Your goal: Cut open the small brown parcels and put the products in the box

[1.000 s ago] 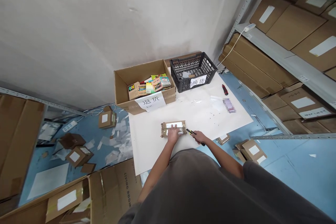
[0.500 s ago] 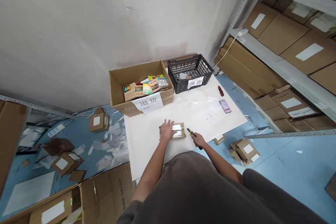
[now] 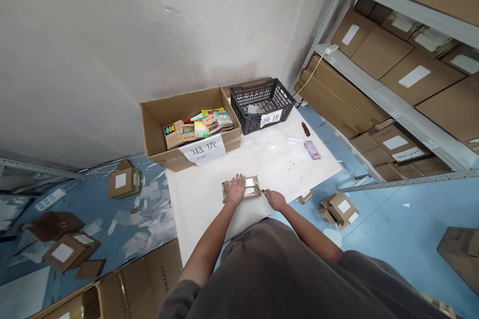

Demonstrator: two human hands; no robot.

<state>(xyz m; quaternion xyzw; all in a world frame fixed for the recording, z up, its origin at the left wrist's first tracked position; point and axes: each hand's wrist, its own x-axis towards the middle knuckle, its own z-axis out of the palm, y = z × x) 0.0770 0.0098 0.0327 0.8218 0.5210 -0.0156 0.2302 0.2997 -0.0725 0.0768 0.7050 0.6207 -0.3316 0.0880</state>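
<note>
A small brown cardboard package [image 3: 252,181] with white labels lies flat on the white table. My left hand [image 3: 236,188] rests on its left part, fingers stretched out and pressing it down. In my right hand [image 3: 276,200] is a black and yellow utility knife [image 3: 262,191], its front end at the package's right edge. My right fingers are wrapped round the handle and cover most of it. Whether the blade has gone into the cardboard I cannot tell.
Behind the package stand an open carton [image 3: 164,154] of small colourful boxes and a black plastic crate [image 3: 245,123]. A red and black cutter [image 3: 306,129] lies at the table's right. Shelves [image 3: 377,84] of cartons rise on the right. Paper scraps [image 3: 153,209] litter the floor.
My right hand has brought the utility knife leftwards onto the package's right edge. My left hand stays on the package. The whole view has shifted a little.
</note>
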